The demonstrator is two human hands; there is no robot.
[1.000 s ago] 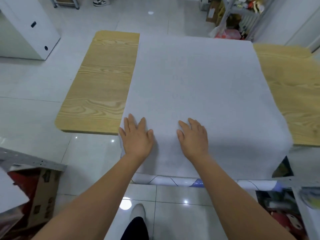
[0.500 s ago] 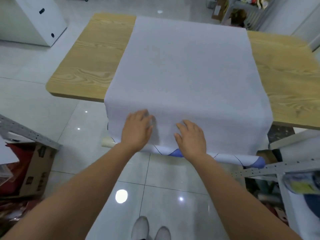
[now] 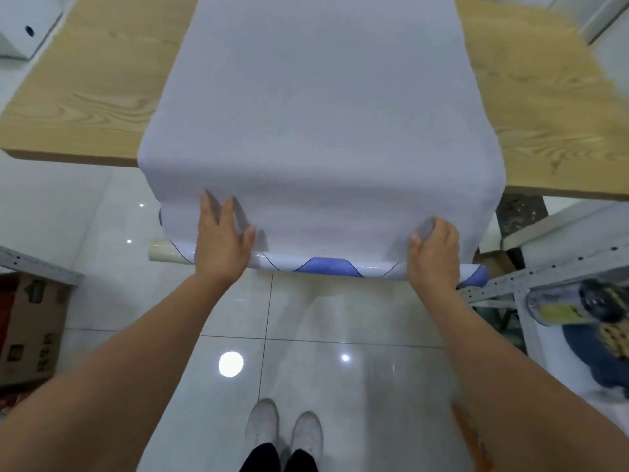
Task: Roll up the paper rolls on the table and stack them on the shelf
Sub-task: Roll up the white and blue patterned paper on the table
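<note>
Here, the paper roll (image 3: 326, 265) hangs just below the front edge of the bench (image 3: 85, 97). Its white sheet (image 3: 323, 114) is spread across the benchtop and draped over that edge. The left hand (image 3: 221, 247) lies flat on the hanging sheet, fingers straight and spread, wrist over the roll. The right hand (image 3: 434, 257) curls around the roll near its right end. Below, white shoes (image 3: 284, 434) stand on the tiled floor (image 3: 306, 335); a cardboard box (image 3: 30, 328) sits at the left.

We can read no text; dark prints on the box (image 3: 30, 332) left of the desk (image 3: 85, 97) are too blurred.
</note>
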